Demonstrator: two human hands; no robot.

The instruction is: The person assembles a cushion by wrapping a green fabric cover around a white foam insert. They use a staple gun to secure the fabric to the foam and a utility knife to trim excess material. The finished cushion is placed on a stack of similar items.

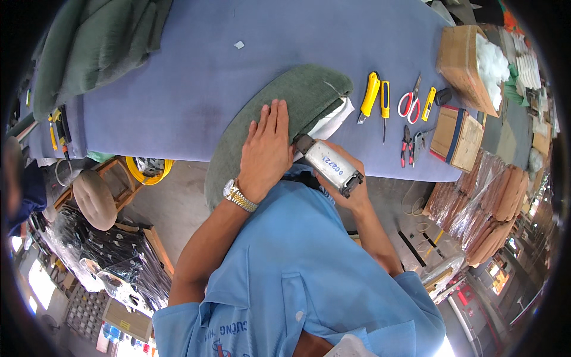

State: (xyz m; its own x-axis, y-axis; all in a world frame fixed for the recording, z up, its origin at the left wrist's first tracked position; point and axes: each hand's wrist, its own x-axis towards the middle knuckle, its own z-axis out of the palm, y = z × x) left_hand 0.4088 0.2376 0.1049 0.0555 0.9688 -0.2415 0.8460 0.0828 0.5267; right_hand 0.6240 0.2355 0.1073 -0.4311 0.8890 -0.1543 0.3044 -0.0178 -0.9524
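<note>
A curved cushion piece covered in dark green fabric (238, 146) lies over the near edge of the blue-covered table. My left hand (266, 146) presses flat on its top, fingers stretched out, a watch (238, 195) on the wrist. My right hand (350, 154) is wrapped round a silver staple gun (332, 163). The tool's dark nose meets the cushion's near edge, just right of my left hand; the exact contact point is hidden. White lining (329, 124) shows along the cushion's right side, where the green fabric is folded back.
To the right lie a yellow utility knife (370, 95), a screwdriver (385, 102), red-handled scissors (409, 107), a smaller cutter (428, 104) and pliers (407, 146). A carton of white stuffing (491, 68) stands beyond. Green cushions (107, 47) are piled at far left.
</note>
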